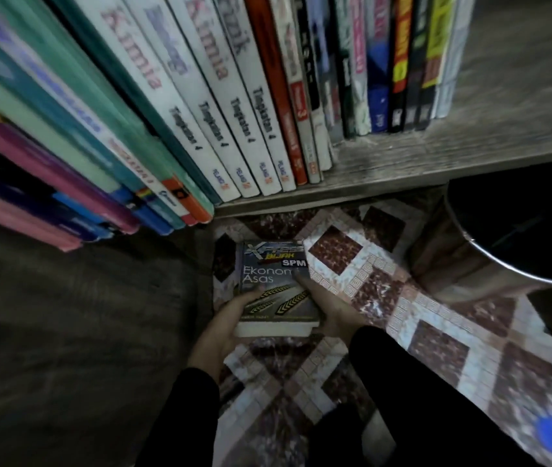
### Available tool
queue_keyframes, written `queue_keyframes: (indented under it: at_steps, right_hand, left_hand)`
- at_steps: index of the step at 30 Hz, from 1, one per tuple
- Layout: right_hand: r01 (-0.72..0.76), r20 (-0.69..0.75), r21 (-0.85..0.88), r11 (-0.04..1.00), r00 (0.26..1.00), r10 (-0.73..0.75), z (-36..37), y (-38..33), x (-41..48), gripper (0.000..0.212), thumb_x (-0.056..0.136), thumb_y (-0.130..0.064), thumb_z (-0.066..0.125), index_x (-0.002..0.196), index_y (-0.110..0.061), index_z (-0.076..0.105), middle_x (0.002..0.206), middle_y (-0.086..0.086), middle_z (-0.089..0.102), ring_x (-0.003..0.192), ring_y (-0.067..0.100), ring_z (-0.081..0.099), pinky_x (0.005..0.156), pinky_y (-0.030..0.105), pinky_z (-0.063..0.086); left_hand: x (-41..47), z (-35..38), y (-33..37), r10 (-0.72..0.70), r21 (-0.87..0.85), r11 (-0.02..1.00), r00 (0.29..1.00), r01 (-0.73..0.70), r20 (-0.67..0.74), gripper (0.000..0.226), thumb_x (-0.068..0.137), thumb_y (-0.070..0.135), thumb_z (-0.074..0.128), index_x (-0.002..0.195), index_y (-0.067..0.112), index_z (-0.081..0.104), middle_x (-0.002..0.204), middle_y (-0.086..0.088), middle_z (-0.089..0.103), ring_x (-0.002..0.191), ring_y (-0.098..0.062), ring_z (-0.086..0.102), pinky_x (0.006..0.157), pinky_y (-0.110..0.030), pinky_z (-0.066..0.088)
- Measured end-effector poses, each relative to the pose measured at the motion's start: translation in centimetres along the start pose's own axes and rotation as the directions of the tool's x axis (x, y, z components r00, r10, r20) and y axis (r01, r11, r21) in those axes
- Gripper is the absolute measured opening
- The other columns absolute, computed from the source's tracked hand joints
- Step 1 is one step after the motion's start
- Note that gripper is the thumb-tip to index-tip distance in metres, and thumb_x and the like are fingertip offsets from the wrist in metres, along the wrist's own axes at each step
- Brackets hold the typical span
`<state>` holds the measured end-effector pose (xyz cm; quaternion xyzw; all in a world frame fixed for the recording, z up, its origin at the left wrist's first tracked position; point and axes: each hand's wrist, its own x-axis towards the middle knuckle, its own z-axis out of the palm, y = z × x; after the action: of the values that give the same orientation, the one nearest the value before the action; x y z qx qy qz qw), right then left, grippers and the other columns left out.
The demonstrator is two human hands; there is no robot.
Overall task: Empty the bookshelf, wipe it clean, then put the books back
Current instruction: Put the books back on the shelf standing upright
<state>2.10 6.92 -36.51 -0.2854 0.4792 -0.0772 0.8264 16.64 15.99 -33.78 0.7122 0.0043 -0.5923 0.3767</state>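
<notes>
Facing cover-up above the patterned tiled floor [436, 332], a thick dark-covered paperback [274, 284] is gripped at both side edges by the left hand [234, 318] and right hand [328, 308], probably sharing its weight, below the book-filled grey wooden shelf [402, 156].

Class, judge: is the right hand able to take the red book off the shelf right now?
Probably not yet: the right hand, with the left hand, grips the grey book. Nothing else seems to block the red book.
</notes>
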Motion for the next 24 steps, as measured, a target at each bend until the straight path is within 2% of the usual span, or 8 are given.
queue_keyframes:
  at_steps: [2,4,7,9,11,16,18,24]
  right_hand:
    - [0.004,0.027,0.139,0.99,1.0,-0.007,-0.2,-1.3,-2.4,0.045,0.089,-0.047,0.059,0.113,-0.01,0.068,0.108,0.018,0.069,0.092,0.032,0.069,0.085,0.042,0.054]
    - [0.037,-0.015,0.198,0.98,0.999,-0.035,0.0,-2.7,-4.8,0.043,0.086,-0.043,0.063,0.114,-0.011,0.069,0.107,0.021,0.069,0.088,0.034,0.067,0.085,0.045,0.052]
    - [0.148,-0.112,0.229,0.962,0.986,-0.125,0.3,-4.1,-9.2,0.047,0.081,-0.031,0.064,0.119,-0.005,0.064,0.107,0.023,0.066,0.08,0.034,0.064,0.088,0.046,0.05]
    - [0.238,-0.141,0.296,0.925,0.969,-0.204,0.2,-4.5,-11.9,0.034,0.086,-0.023,0.058,0.112,-0.003,0.064,0.096,0.021,0.069,0.073,0.033,0.065,0.077,0.044,0.055]
    - [0.301,-0.153,0.345,0.889,0.953,-0.263,-0.3,-4.7,-15.3,0.024,0.09,-0.02,0.053,0.104,-0.004,0.065,0.086,0.018,0.071,0.067,0.032,0.067,0.066,0.042,0.057]
    - [0.491,-0.323,0.374,0.787,0.864,-0.386,-1.6,-4.6,-23.1,0.051,0.069,-0.021,0.072,0.115,-0.001,0.064,0.112,0.022,0.067,0.099,0.042,0.065,0.089,0.058,0.05]
    - [0.552,-0.39,0.346,0.758,0.82,-0.419,-2.3,-4.6,-26.4,0.039,0.075,-0.017,0.07,0.11,0.0,0.066,0.105,0.022,0.069,0.093,0.04,0.067,0.086,0.057,0.052]
    - [0.682,-0.438,0.345,0.645,0.725,-0.532,-4.3,-6.0,-33.3,0.03,0.079,-0.013,0.068,0.107,-0.001,0.067,0.105,0.022,0.069,0.099,0.042,0.064,0.089,0.061,0.049]
  left_hand:
    - [-2.6,0.3,0.8,0.006,0.032,0.999,0.994,-0.01,0.111,0.038,0.074,0.041,0.074,0.105,0.02,0.068,0.092,-0.003,0.073,0.089,-0.022,0.066,0.075,-0.037,0.056]
    - [-4.5,0.7,1.5,0.019,0.058,0.998,0.981,-0.031,0.194,0.045,0.071,0.041,0.077,0.108,0.018,0.068,0.1,-0.006,0.072,0.095,-0.025,0.065,0.091,-0.045,0.051]
    - [-8.3,2.5,3.4,0.064,0.065,0.994,0.956,-0.086,0.286,0.028,0.078,0.032,0.07,0.1,0.014,0.068,0.088,-0.007,0.073,0.073,-0.02,0.068,0.074,-0.034,0.056]
    - [-10.8,3.7,4.5,0.081,0.132,0.983,0.946,-0.128,0.315,0.023,0.076,0.032,0.069,0.093,0.017,0.068,0.079,-0.003,0.073,0.062,-0.015,0.067,0.064,-0.026,0.054]
    - [-13.7,5.0,5.2,0.1,0.208,0.96,0.922,-0.188,0.373,0.029,0.07,0.037,0.07,0.092,0.018,0.068,0.08,-0.002,0.073,0.063,-0.014,0.067,0.067,-0.025,0.052]
    - [-20.6,8.2,5.8,0.111,0.321,0.902,0.874,-0.288,0.473,0.022,0.076,0.037,0.066,0.085,0.018,0.07,0.085,-0.003,0.073,0.069,-0.015,0.068,0.072,-0.028,0.053]
    - [-22.9,9.6,5.6,0.122,0.37,0.869,0.868,-0.327,0.482,0.026,0.073,0.042,0.067,0.087,0.02,0.069,0.087,-0.002,0.073,0.072,-0.016,0.067,0.079,-0.033,0.051]
    - [-28.0,13.9,6.0,0.22,0.347,0.813,0.799,-0.467,0.56,0.028,0.068,0.042,0.068,0.087,0.021,0.067,0.08,0.0,0.072,0.065,-0.015,0.067,0.074,-0.033,0.053]
